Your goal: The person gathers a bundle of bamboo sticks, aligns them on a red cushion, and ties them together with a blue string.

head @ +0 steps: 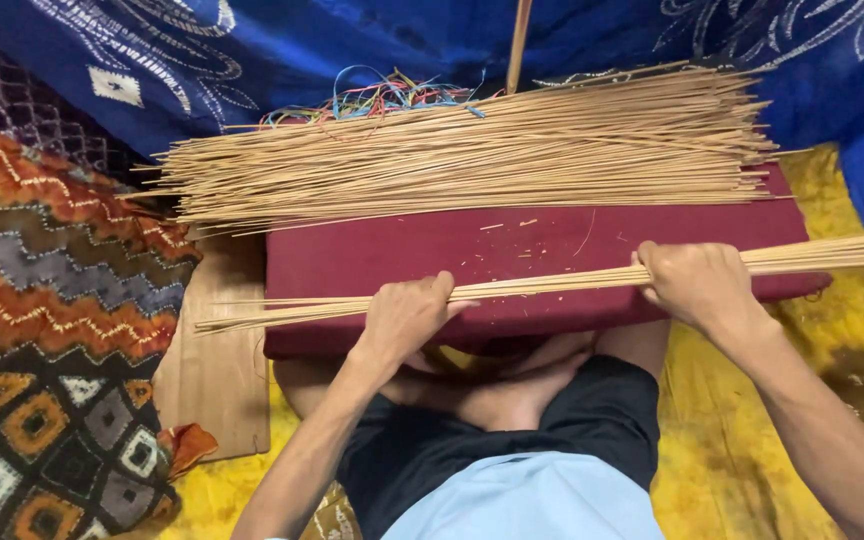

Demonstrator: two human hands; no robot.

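Observation:
A small bundle of thin pale sticks (552, 284) lies across the front of a maroon cushion (432, 250), running from left to the right edge of view. My left hand (404, 318) is closed around the bundle near its left part. My right hand (694, 284) grips the same bundle further right. A much larger heap of sticks (472, 150) lies along the cushion's far side. Small stick fragments dot the cushion top.
Coloured threads (377, 100) are tangled behind the heap. A wooden board (214, 370) lies left of the cushion, beside patterned fabric (52, 300). Blue cloth (302, 40) hangs behind, yellow cloth (722, 430) covers the floor. A wooden rod (519, 40) stands at the back. My crossed legs sit under the cushion.

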